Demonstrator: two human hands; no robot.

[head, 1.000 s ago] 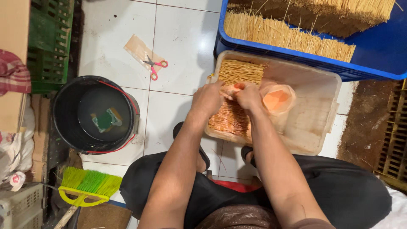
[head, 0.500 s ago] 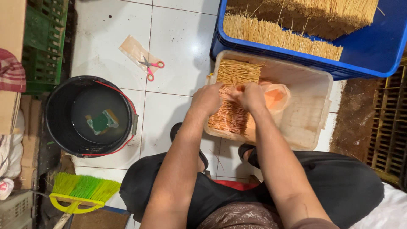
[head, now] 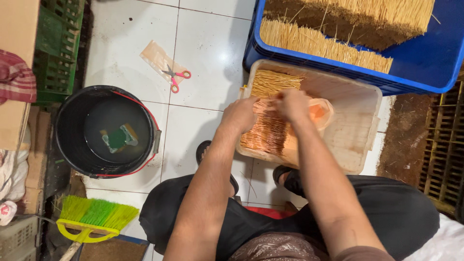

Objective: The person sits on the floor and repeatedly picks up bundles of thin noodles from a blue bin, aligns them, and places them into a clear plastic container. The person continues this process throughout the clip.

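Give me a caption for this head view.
Both hands, left hand and right hand, handle thin sticks in a translucent tub.

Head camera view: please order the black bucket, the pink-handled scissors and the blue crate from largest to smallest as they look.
1. blue crate, largest, though the picture's edge cuts it off.
2. black bucket, clearly smaller than the crate.
3. pink-handled scissors, by far the smallest.
All three sit on or near the floor, so nearness to the camera hardly alters this order.

clear orange plastic bag [head: 316, 112] in the beige tub [head: 360, 104]
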